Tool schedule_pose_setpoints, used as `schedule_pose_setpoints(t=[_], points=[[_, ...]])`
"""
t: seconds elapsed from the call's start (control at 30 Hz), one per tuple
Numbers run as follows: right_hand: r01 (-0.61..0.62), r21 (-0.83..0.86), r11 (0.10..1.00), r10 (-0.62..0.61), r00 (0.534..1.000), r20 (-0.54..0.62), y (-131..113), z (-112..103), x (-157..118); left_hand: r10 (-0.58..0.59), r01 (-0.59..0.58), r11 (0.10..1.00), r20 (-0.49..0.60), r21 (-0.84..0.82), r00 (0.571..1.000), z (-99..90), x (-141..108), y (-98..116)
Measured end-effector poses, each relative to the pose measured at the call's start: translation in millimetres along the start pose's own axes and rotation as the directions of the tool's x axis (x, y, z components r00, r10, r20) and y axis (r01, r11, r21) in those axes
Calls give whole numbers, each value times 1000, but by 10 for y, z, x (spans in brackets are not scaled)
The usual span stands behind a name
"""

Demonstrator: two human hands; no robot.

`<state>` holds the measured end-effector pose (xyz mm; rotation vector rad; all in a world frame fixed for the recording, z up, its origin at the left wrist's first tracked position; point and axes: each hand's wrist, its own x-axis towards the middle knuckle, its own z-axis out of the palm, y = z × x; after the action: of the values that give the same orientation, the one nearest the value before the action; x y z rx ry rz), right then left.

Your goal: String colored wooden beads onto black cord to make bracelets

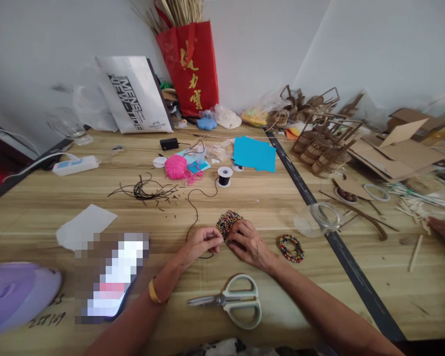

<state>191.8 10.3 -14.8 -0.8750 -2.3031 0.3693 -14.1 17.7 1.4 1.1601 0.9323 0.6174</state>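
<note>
My left hand [204,241] is closed in a pinch on thin black cord [197,210], which runs back to a white spool [224,176]. A loop of the cord shows below that hand. Just right of it, my right hand [249,243] bends its fingers down at the edge of a pile of small multicoloured beads [227,221]. Its fingertips are partly hidden, so what they grip cannot be made out. A coiled bead bracelet [290,248] lies right of my right wrist. Scissors [230,299] with pale handles lie in front, blades pointing left.
A phone [114,282], white paper [86,227] and a purple object [20,296] sit left. Farther back are cut black cords [144,189], pink yarn [176,167] and blue sheets [254,154]. A clear container [322,217] and another person's hand [443,230] are right.
</note>
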Motion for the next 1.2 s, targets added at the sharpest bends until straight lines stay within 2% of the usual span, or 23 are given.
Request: schedule_pose_setpoints(t=[0.77, 0.93, 1.03, 1.2], points=[[29, -37, 999, -29, 1000, 6, 22, 21, -22, 5, -5, 1000, 7, 9, 1000, -3, 4, 4], [32, 70, 997, -23, 992, -124, -36, -11, -8, 1, -2, 1000, 13, 17, 1000, 15, 11, 1], [4, 173, 985, 32, 978, -205, -82, 10, -11, 8, -9, 1000, 28, 20, 1000, 17, 31, -40], [-70, 322, 944, 140, 970, -199, -109, 62, -40, 5, -8, 998, 44, 63, 999, 11, 45, -77]])
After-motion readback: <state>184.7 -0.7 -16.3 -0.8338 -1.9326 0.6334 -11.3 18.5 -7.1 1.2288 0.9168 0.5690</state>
